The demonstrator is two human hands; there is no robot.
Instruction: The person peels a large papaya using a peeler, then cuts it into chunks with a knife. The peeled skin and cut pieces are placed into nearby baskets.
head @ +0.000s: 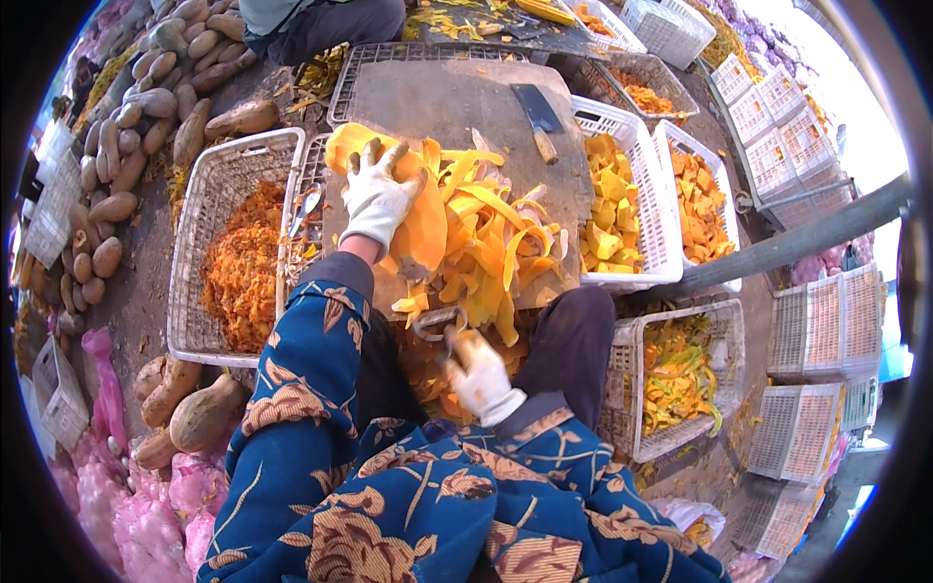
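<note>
My left hand (379,193), in a white work glove, presses on a peeled, orange-yellow elongated pumpkin (423,229) that lies on a wooden board (437,95). Long strips of peel (525,233) are heaped beside the pumpkin and hang over the board's near edge. Between my knees, my right hand (482,375) is closed around the handle of a metal peeler (439,321). That hand is gloved too and blurred. The peeler's looped head is just off the near edge of the board. A cleaver (537,107) with a wooden handle rests at the board's far right.
A crate (175,291) of orange pulp stands left. On the right are crates of yellow chunks (660,211), orange chunks (729,211) and peelings (736,379). A pole (802,235) slants in from the right. Unpeeled pumpkins (127,146) are piled left; another person (328,29) sits ahead.
</note>
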